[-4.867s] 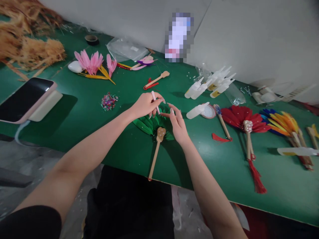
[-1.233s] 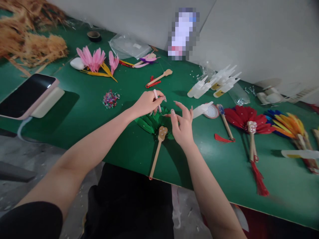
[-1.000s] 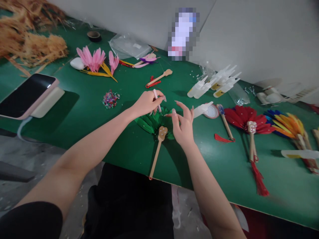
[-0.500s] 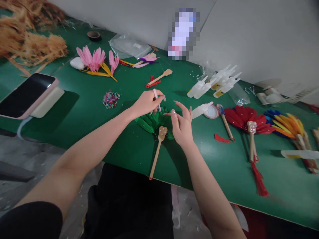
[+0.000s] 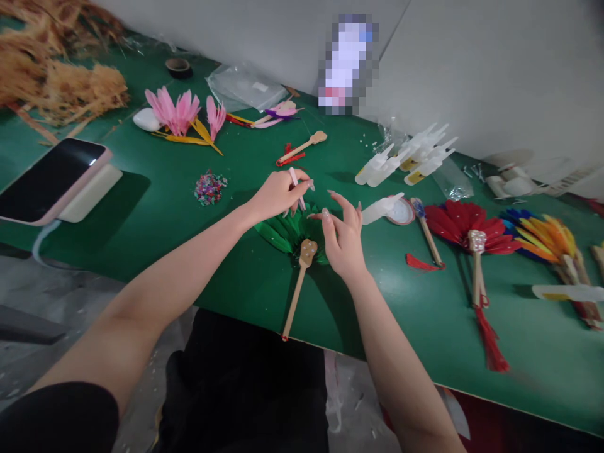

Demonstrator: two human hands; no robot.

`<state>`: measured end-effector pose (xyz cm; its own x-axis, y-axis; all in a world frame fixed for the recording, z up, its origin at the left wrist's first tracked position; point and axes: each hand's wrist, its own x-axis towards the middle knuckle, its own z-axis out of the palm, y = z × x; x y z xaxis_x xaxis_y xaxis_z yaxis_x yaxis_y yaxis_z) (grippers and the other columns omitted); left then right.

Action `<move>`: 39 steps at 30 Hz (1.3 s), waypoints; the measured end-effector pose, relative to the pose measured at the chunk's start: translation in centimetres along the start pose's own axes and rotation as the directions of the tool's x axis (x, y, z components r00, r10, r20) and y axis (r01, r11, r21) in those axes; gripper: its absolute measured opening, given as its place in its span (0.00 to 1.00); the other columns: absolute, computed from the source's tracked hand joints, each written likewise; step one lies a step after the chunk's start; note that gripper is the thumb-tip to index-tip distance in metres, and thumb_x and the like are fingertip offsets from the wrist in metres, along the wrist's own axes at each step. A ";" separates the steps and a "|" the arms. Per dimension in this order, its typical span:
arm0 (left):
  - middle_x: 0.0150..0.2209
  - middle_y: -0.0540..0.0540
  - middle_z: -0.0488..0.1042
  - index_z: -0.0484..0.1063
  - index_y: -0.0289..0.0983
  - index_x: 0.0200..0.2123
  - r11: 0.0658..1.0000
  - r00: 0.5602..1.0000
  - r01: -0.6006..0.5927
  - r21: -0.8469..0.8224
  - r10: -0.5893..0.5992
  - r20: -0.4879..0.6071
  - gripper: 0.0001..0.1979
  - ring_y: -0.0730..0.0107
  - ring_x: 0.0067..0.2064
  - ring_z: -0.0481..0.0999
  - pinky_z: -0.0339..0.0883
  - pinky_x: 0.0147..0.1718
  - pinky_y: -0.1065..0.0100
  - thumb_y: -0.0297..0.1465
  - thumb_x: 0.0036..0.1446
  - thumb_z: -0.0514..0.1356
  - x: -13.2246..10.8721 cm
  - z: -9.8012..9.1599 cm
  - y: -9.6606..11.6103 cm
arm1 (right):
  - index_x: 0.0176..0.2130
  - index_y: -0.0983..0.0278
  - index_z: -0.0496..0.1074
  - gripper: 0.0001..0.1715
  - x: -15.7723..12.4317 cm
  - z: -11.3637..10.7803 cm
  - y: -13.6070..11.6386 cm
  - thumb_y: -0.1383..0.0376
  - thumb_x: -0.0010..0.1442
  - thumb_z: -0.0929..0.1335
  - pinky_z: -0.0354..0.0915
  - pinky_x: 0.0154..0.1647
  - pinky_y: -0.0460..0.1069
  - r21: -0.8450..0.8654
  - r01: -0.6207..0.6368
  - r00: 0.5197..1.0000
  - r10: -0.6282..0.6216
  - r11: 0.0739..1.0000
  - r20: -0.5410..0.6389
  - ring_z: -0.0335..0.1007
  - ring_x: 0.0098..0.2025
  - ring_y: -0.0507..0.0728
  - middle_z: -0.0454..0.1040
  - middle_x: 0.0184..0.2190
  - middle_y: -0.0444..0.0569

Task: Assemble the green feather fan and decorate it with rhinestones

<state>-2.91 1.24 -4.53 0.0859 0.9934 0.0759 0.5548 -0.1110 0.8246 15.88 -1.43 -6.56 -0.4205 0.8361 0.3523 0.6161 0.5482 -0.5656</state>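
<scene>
A green feather fan (image 5: 278, 236) lies on the green table, its wooden handle (image 5: 296, 292) reaching the front edge. Small pale dots show on the rounded wooden head (image 5: 308, 250). Over the upper feathers, my left hand (image 5: 282, 194) grips a thin pale pink tool (image 5: 297, 187) between its fingers. My right hand (image 5: 343, 236) is over the fan's right side with thumb and fingers apart, and nothing can be seen in it. Beyond it are a white glue bottle (image 5: 377, 209) and a small round dish (image 5: 401, 211).
Colourful bits (image 5: 210, 188) form a pile left of my hands. Several glue bottles (image 5: 406, 157) lie at the back right. A red feather fan (image 5: 465, 226) rests on the right. A phone-like device (image 5: 54, 179) stands on the left, and pink feathers (image 5: 174, 112) lie behind.
My right hand has shifted very slightly left and down over the fan. My left hand keeps its grip on the pink tool and has hardly moved.
</scene>
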 end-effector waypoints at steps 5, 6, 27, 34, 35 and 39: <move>0.13 0.55 0.70 0.74 0.34 0.40 1.000 1.000 0.012 0.003 -0.012 -0.029 0.11 0.77 0.15 0.69 0.65 0.22 0.75 0.32 0.65 0.52 0.0 -0.1 0.0 | 0.39 0.59 0.78 0.29 0.0 0.0 0.0 0.55 0.70 0.53 0.39 0.68 0.70 -0.007 0.004 1.000 -0.004 1.000 -0.003 0.57 0.65 0.62 0.64 0.61 0.54; 0.13 0.55 0.70 0.74 0.34 0.41 1.000 0.999 0.017 0.004 -0.017 -0.040 0.11 0.77 0.16 0.69 0.65 0.22 0.75 0.32 0.65 0.52 0.1 -0.2 0.0 | 0.39 0.60 0.78 0.29 0.0 0.0 0.1 0.55 0.70 0.53 0.39 0.68 0.70 -0.007 0.005 1.000 -0.005 1.000 -0.004 0.57 0.65 0.62 0.64 0.61 0.55; 0.15 0.53 0.69 0.74 0.35 0.39 0.977 0.998 0.036 -0.210 -0.044 -0.033 0.13 0.75 0.15 0.68 0.63 0.18 0.73 0.34 0.66 0.51 0.2 -0.6 0.2 | 0.36 0.58 0.79 0.31 0.0 0.2 0.2 0.53 0.70 0.53 0.38 0.69 0.70 0.058 -0.027 0.999 0.029 0.998 -0.033 0.60 0.64 0.59 0.66 0.59 0.53; 0.15 0.54 0.70 0.72 0.36 0.43 0.989 0.996 0.011 -0.150 0.002 0.086 0.11 0.77 0.15 0.69 0.62 0.18 0.75 0.32 0.66 0.52 -0.1 0.0 0.2 | 0.33 0.60 0.79 0.34 0.2 0.2 0.1 0.50 0.70 0.53 0.38 0.69 0.70 0.149 -0.074 0.996 0.081 0.986 -0.038 0.61 0.63 0.63 0.68 0.58 0.55; 0.15 0.54 0.70 0.72 0.35 0.43 0.989 0.996 0.005 -0.147 0.008 0.086 0.11 0.77 0.15 0.69 0.62 0.17 0.75 0.32 0.66 0.52 -0.2 0.0 0.1 | 0.33 0.60 0.79 0.35 0.2 0.2 0.1 0.50 0.69 0.52 0.39 0.69 0.70 0.164 -0.083 0.995 0.091 0.983 -0.038 0.61 0.63 0.63 0.68 0.58 0.55; 0.15 0.55 0.70 0.72 0.34 0.44 0.991 0.996 -0.024 -0.134 0.036 0.087 0.11 0.77 0.15 0.69 0.61 0.17 0.76 0.32 0.66 0.51 -0.3 0.0 0.1 | 0.43 0.60 0.77 0.32 0.3 0.3 0.2 0.48 0.68 0.53 0.39 0.68 0.70 0.240 -0.114 0.991 0.126 0.964 -0.033 0.63 0.62 0.63 0.69 0.57 0.56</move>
<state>-2.88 0.99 -4.50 0.1780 0.9824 0.0563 0.4370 -0.1302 0.8900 15.69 -1.12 -6.78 -0.3173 0.8987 0.3027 0.4819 0.4277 -0.7647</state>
